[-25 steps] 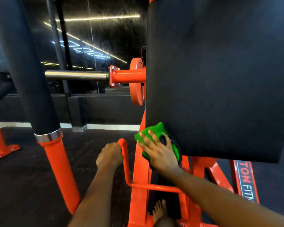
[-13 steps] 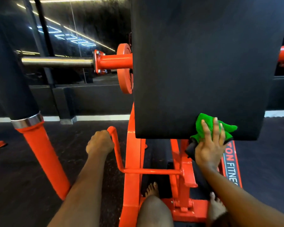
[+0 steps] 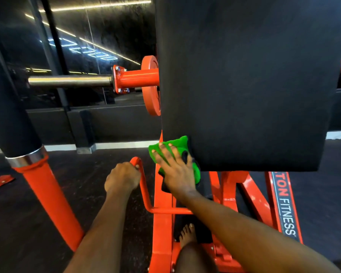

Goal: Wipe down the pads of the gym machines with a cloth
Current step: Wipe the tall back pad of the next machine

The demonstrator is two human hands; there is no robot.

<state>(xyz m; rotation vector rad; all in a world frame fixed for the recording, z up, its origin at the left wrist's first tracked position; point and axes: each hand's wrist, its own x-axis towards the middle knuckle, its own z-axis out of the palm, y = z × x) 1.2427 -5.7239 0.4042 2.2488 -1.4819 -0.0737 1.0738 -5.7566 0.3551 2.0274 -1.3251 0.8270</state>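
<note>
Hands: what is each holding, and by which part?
Left hand grips orange handle at its top bend; right hand presses green cloth on black pad, lower-left corner.

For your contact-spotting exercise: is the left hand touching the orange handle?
Touching. The head view shows the left hand curled round the orange handle.

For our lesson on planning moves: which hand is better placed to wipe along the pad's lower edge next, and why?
Right. The right hand presses the cloth against the lower left corner of the pad; the left hand grips the orange handle and holds no cloth.
</note>
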